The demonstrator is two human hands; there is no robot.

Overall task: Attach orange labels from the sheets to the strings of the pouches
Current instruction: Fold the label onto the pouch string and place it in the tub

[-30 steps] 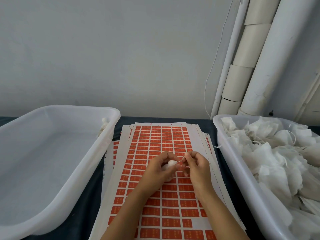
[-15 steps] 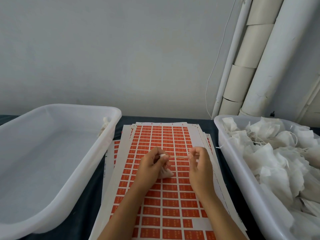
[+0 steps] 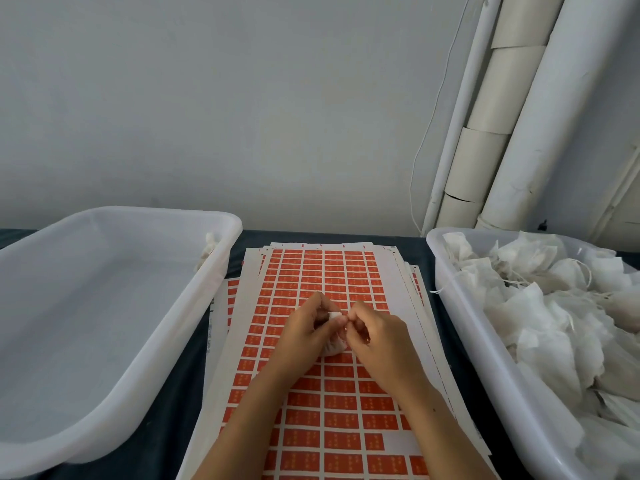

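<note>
Left hand (image 3: 304,332) gripped a small white fabric pouch (image 3: 335,345), long axis running roughly away from the person. Right hand (image 3: 375,336) pinched at its top end; string too fine to see. Stacked sheets of orange rectangular labels (image 3: 322,271) lay underneath, white plastic bins (image 3: 221,251) flanking both hands, dark tabletop (image 3: 180,393) strips between.

Left hand (image 3: 304,332) grips pouch (image 3: 335,344); right hand (image 3: 375,336) pinches at top, over label sheets (image 3: 332,271).

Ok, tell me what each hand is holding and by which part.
The left hand grips a white pouch around its upper body. The right hand pinches at the pouch's top, apparently its string, too fine to make out.
</note>
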